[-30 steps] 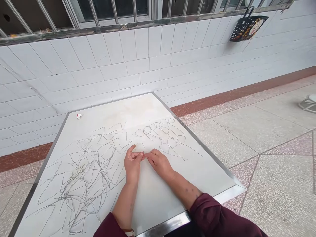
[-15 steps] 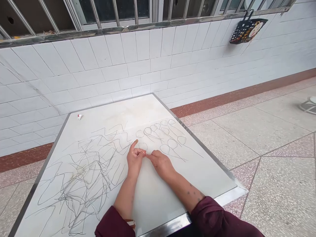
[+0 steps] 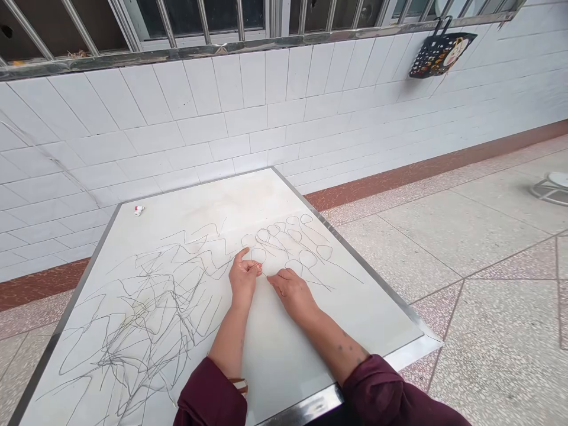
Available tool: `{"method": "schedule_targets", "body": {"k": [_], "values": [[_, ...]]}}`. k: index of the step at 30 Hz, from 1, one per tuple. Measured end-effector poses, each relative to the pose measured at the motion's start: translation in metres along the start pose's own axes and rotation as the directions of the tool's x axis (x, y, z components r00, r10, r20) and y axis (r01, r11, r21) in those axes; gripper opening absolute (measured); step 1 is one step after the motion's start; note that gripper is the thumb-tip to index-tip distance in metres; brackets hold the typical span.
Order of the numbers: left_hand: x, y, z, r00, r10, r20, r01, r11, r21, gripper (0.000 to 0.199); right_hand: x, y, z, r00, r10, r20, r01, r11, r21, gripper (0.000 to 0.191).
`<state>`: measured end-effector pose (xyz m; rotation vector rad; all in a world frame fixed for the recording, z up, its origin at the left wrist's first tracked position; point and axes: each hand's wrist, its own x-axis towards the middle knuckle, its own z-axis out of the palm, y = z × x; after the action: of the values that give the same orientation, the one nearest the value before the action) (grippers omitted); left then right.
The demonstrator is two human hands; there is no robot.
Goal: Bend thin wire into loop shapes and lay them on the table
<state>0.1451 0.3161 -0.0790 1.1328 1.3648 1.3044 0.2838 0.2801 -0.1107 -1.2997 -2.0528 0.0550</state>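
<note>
My left hand [image 3: 242,281] is closed in a pinch, its index finger and thumb pressed on a thin dark wire [image 3: 265,273]. A round loop in wire [image 3: 258,250] shows just beyond those fingertips; whether it belongs to the held piece I cannot tell. Close by on the right, my right hand [image 3: 293,291] pinches the same wire, with a small gap between the two hands. Past my right hand lie several looped wires with straight tails [image 3: 307,258]. To the left spreads a loose tangle of bent wires [image 3: 151,313].
The white tabletop [image 3: 373,313] has a metal edge and stands near a white tiled wall [image 3: 177,142]. A small white and red object [image 3: 139,210] sits at its far left corner. A black basket [image 3: 441,54] hangs from the window ledge. A round stool [image 3: 554,186] stands far right.
My right hand has drawn slightly to the right, widening the gap between my fingertips. My left hand still pinches the wire. The view has shifted a little.
</note>
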Motion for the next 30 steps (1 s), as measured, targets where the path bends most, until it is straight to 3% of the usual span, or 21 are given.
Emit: {"method": "schedule_targets", "body": {"k": [6, 13, 18, 22, 30], "values": [[0.003, 0.001, 0.0, 1.0, 0.027, -0.013, -0.024, 0.984, 0.174, 0.047, 0.003, 0.0, -0.001, 0.998, 0.06, 0.02, -0.06, 0.998, 0.017, 0.027], [-0.006, -0.003, -0.003, 0.976, 0.219, -0.004, -0.201, 0.906, 0.373, 0.046, 0.005, 0.002, 0.005, 0.993, 0.11, 0.035, -0.111, 0.994, 0.019, 0.026], [-0.011, -0.01, -0.006, 0.944, 0.298, 0.145, -0.33, 0.872, 0.362, 0.037, 0.005, 0.004, 0.006, 0.991, 0.126, 0.041, -0.127, 0.991, 0.038, 0.023], [-0.012, -0.015, -0.008, 0.926, 0.301, 0.227, -0.363, 0.876, 0.318, 0.04, 0.006, 0.004, 0.006, 0.989, 0.143, 0.048, -0.145, 0.989, 0.035, 0.02], [-0.015, -0.014, -0.01, 0.933, 0.279, 0.227, -0.339, 0.895, 0.292, 0.046, -0.001, 0.001, -0.002, 0.985, 0.147, 0.086, -0.144, 0.989, -0.044, 0.022]]}}
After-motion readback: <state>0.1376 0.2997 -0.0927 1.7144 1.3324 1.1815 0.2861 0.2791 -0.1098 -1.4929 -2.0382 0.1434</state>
